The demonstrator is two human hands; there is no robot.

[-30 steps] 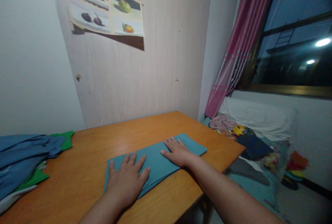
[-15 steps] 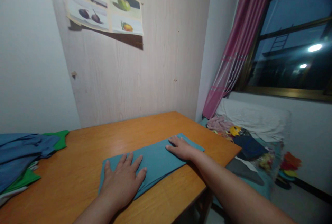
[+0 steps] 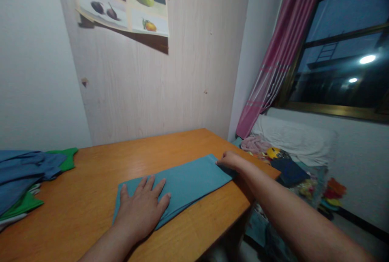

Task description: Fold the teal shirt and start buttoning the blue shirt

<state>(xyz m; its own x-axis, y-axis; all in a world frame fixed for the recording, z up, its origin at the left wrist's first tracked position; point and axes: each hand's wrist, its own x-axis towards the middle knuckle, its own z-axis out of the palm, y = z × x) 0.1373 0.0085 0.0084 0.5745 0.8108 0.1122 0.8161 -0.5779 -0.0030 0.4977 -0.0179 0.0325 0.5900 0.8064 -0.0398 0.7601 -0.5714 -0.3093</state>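
Head cam: L hand lay flat, fingers spread, pressing folded teal cloth on worktop. R hand pinched cloth's 3 o'clock end near worktop edge. Risk: uneven pull could skew fold or drag cloth off the edge.

Bare table beyond teal cloth; clothes pile blocking far left, wall closing behind.
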